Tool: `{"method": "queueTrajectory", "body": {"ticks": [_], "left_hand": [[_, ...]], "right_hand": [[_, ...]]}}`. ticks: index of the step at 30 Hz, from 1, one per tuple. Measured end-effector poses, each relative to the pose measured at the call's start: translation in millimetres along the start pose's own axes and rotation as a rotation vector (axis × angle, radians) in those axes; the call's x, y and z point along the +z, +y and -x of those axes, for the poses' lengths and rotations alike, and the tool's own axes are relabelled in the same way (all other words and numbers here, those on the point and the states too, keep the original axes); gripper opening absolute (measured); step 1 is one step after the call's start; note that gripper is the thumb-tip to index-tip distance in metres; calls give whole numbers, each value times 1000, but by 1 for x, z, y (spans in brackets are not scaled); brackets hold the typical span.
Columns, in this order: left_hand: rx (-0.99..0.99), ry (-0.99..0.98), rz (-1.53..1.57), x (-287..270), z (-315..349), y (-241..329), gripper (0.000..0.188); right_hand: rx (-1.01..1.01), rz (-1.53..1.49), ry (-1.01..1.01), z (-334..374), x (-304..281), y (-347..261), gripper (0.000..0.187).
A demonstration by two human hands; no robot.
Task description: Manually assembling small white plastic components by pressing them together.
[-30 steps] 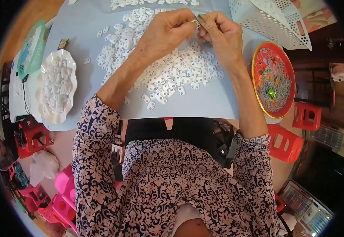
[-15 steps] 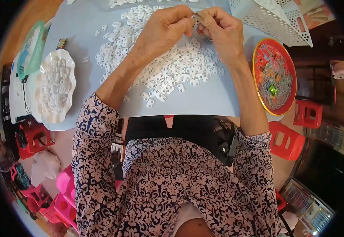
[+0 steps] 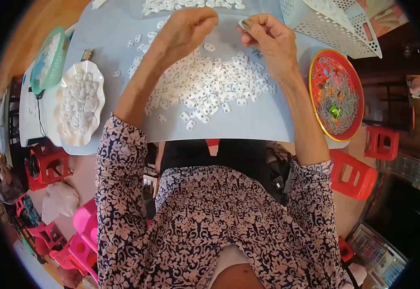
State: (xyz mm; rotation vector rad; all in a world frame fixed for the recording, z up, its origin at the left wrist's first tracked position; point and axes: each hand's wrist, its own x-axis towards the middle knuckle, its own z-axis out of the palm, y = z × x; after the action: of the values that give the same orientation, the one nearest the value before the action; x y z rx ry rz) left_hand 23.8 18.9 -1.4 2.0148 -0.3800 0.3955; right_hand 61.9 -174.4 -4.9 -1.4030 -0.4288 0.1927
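My left hand (image 3: 188, 32) hangs over the far left part of a heap of small white two-holed plastic pieces (image 3: 210, 82), its fingers curled together. Whatever they may hold is hidden. Farther right, my right hand (image 3: 272, 41) pinches a small white plastic piece (image 3: 242, 22) between thumb and fingers, apart from the left hand. Some small grey things (image 3: 256, 51) lie on the table just under the right hand. By my right forearm stands a red, gold-rimmed oval tray (image 3: 361, 103) with many grey screw-like parts and a shiny green wrapper (image 3: 335, 111).
A scalloped white dish (image 3: 100, 91) of white pieces stands at the left, with a green basket (image 3: 61, 53) behind it. A white perforated basket (image 3: 311, 26) takes up the far right corner. Red stools (image 3: 352, 174) stand beside the table (image 3: 239, 126).
My left hand has come away from my right hand, moving left with its fingers curled. The right hand stays nearly in place, still pinching. The view has shifted slightly.
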Motion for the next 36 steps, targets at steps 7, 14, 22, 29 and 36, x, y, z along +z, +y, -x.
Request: {"method": "queueTrajectory", "body": {"ticks": [7,14,22,29,36], "left_hand": [[195,-200,-543,-8,26,-2,11],[256,-169,-562,-1,26,2,11],[149,-149,-426,-1,25,5,10],[-109,-75,-127,5,25,19,11],[-236,-85,80,5,25,21,8]], "right_hand": [[6,66,-86,-1,-3,-2,11],[8,107,-70,1,0,-2,12],[37,103,-133,2,0,-3,12],[128,59,-204,9,11,-11,16],[92,22,-187,7,8,-10,15]]}}
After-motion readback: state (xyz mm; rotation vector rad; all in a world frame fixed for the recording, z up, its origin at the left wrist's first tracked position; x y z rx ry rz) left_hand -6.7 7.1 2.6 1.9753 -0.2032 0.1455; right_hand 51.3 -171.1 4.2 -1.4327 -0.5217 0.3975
